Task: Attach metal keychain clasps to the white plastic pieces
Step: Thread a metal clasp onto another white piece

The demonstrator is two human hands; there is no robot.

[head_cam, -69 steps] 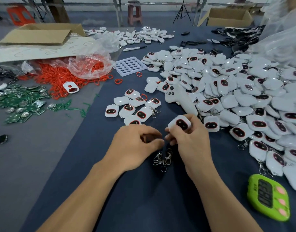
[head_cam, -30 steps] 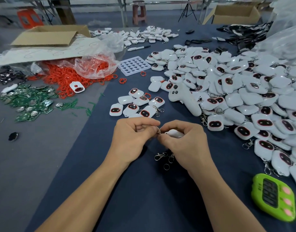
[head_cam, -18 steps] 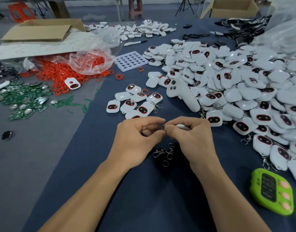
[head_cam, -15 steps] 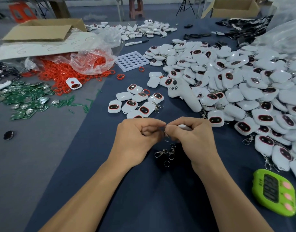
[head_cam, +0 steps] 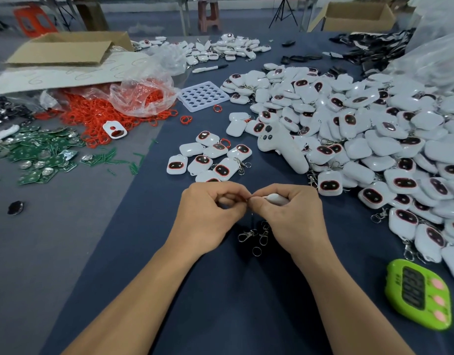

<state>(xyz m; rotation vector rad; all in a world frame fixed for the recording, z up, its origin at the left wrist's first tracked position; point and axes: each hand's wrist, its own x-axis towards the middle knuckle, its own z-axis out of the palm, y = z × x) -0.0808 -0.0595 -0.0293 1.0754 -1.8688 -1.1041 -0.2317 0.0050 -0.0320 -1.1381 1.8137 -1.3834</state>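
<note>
From the head camera we see both hands meeting over the dark blue cloth (head_cam: 233, 303); the right hand (head_cam: 290, 213) has its fingers clamped round a white plastic piece (head_cam: 277, 199); the left hand (head_cam: 210, 213) curls, thumb and forefinger pinched together against the right fingertips, on what we cannot tell; loose metal clasps (head_cam: 254, 234) lie just beneath; the heap of white pieces (head_cam: 361, 139) spreads rightward; a green timer (head_cam: 420, 294) sits near the right forearm.
</note>
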